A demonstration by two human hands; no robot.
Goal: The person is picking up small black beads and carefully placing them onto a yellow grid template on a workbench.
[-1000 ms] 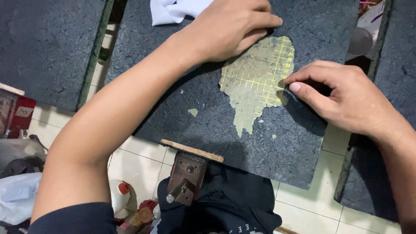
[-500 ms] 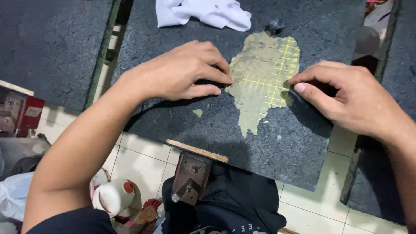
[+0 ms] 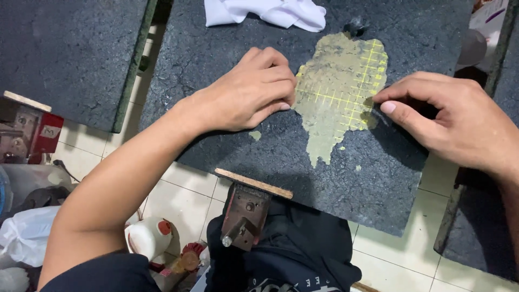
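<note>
Pressing your left hand (image 3: 254, 89) flat, fingers loosely curled, beside the yellow patch (image 3: 338, 92) on the dark surface (image 3: 216, 43). Your right hand (image 3: 459, 119) pinches the patch's edge.

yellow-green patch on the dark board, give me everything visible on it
The patch is an irregular, ragged-edged area of dull olive-yellow on the dark speckled board, broad at the top and tapering to a point below. Bright yellow grid lines cross its right half. It looks flat and thin, like a worn or peeled layer. Small flecks lie apart beside it. The left hand touches its left edge with its fingertips; the right hand pinches at its right edge.
</note>
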